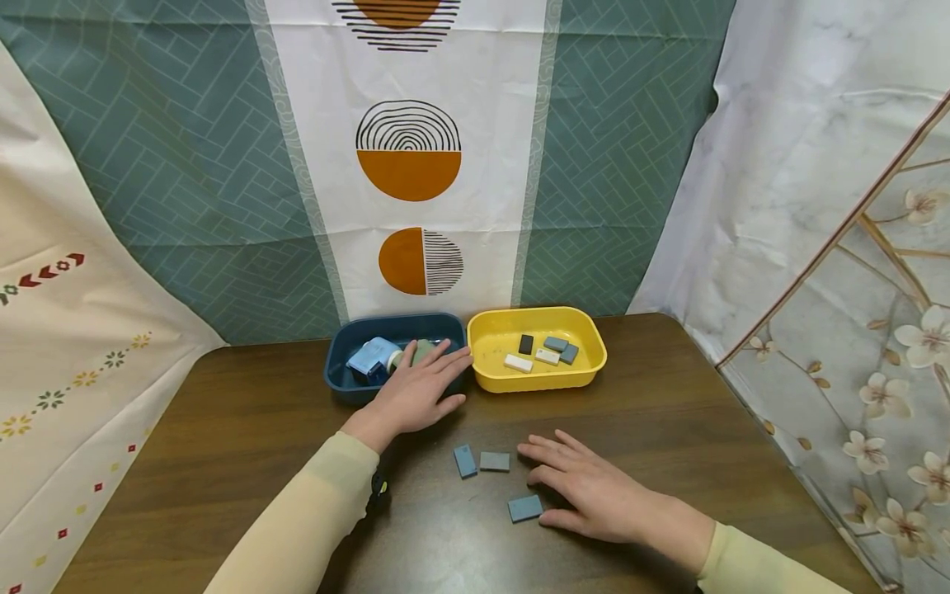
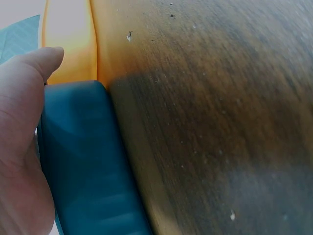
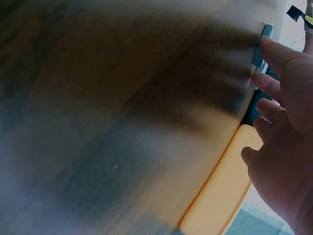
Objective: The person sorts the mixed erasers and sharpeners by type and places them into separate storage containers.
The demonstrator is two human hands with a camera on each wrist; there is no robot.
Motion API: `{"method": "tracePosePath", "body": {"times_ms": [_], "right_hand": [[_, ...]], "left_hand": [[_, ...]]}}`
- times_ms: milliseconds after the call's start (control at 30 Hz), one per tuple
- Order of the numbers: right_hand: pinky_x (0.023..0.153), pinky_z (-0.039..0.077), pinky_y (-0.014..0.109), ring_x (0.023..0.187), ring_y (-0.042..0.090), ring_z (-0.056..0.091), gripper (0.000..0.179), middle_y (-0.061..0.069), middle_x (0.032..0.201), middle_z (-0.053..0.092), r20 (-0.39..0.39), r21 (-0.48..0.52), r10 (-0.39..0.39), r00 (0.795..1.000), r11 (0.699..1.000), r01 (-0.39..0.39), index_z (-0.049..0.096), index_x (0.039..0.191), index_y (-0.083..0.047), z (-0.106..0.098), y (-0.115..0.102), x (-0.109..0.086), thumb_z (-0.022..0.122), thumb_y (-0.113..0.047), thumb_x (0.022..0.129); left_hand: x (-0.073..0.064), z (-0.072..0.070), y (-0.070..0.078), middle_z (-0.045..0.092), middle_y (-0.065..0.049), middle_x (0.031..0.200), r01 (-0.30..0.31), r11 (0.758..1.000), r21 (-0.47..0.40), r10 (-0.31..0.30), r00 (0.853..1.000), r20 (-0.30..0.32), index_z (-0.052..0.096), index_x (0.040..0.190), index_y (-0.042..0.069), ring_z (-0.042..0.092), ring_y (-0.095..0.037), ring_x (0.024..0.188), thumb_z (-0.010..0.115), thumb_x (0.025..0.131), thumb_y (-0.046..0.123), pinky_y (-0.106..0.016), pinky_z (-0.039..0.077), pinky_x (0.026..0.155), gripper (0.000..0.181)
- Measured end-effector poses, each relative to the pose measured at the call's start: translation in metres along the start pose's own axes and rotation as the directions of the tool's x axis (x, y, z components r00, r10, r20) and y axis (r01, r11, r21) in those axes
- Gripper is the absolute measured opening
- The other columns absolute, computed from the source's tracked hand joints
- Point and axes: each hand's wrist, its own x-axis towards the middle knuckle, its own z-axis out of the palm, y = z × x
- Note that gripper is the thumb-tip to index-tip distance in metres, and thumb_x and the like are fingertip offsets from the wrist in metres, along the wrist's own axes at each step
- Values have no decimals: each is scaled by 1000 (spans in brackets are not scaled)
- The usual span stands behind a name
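Observation:
My left hand point(image 1: 417, 398), fingers spread and straight, hovers over the front right part of a dark blue bin point(image 1: 345, 391). In the left wrist view, its thumb lies near the corner of that bin. My right hand point(image 1: 590, 493) hangs low over the table with loosely bent fingers and nothing in its grasp. By its thumb lies a blue-grey rectangular tile point(image 1: 525, 508); whether they touch, I cannot tell. Farther off are a second blue tile point(image 1: 465, 461), set at a slant, and a greyer tile point(image 1: 495, 462).
A yellow bin point(image 1: 538, 382) stands against the blue bin's right side, holding several white, black and blue-grey tiles. Inside the blue bin are a light blue packet point(image 1: 371, 356) and a pale green object point(image 1: 423, 350), partly hidden. Patterned cloths hang around the brown table point(image 1: 252, 429).

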Motion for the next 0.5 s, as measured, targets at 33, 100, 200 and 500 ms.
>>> {"method": "tracePosePath", "body": {"times_ms": [33,100,200,500], "right_hand": [[131,26,63,164,27,33,42,6,173,45,2,1,1,1000,1000,-1,70,138,-19,0,0,0,70,-49,109],[131,25,63,164,27,33,40,6,173,45,1,2,0,1000,1000,0,71,137,-20,1,0,1,71,-48,109],[131,25,63,164,27,32,37,6,173,45,3,6,3,1000,1000,-3,71,134,-21,1,0,1,72,-47,108],[131,25,63,165,27,32,25,4,174,44,22,26,2,1000,1000,-2,70,127,-25,0,-2,2,73,-43,109]], "left_hand": [[0,0,0,31,7,180,1,1000,-4,-1,1000,1,41,173,21,20,-26,169,63,113,47,-71,8,131,69],[0,0,0,31,7,180,0,1000,-7,0,1000,0,41,173,21,20,-25,169,63,113,46,-71,8,131,68],[0,0,0,31,7,180,0,1000,-15,0,1000,1,41,173,21,19,-25,169,63,113,46,-71,6,132,69],[0,0,-1,31,7,180,2,1000,-11,-2,1000,4,41,173,22,19,-24,169,63,113,47,-71,7,132,69]]}}
